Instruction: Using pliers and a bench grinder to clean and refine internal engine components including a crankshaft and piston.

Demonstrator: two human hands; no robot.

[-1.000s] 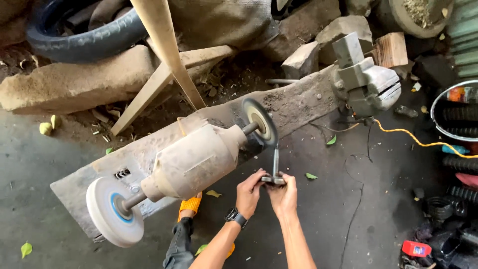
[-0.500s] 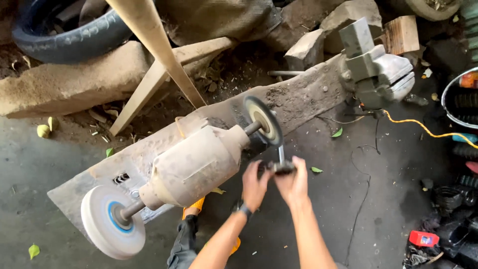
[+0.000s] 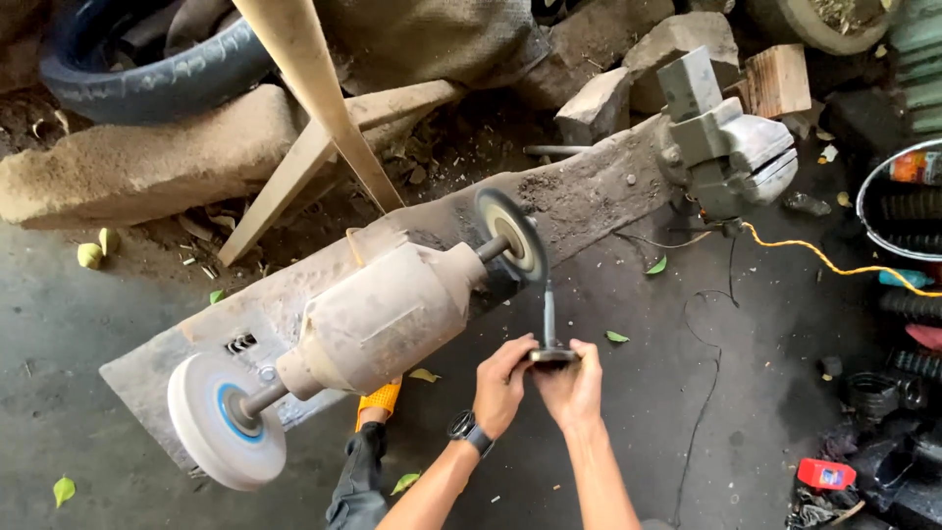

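Both hands hold one thin metal rod with a flat head (image 3: 549, 324). My left hand (image 3: 502, 385), with a dark watch on its wrist, grips the head from the left. My right hand (image 3: 569, 386) grips it from the right. The rod's far tip points up at the dark grinding wheel (image 3: 511, 236) on the right end of a dusty bench grinder (image 3: 383, 309). A white wheel with a blue hub (image 3: 221, 420) sits on the grinder's left end. The grinder stands on a long worn wooden plank (image 3: 589, 186).
A grey bench vise (image 3: 728, 147) is fixed at the plank's right end. A yellow cable (image 3: 834, 263) and thin black wire (image 3: 706, 393) trail over the concrete floor. Stone blocks, a tyre (image 3: 147, 69), wooden beams lie behind. A bucket and dark parts crowd the right edge.
The view has shifted slightly. My hands with the rod have stayed at the grinding wheel, with the rod's tip held up towards its lower edge.
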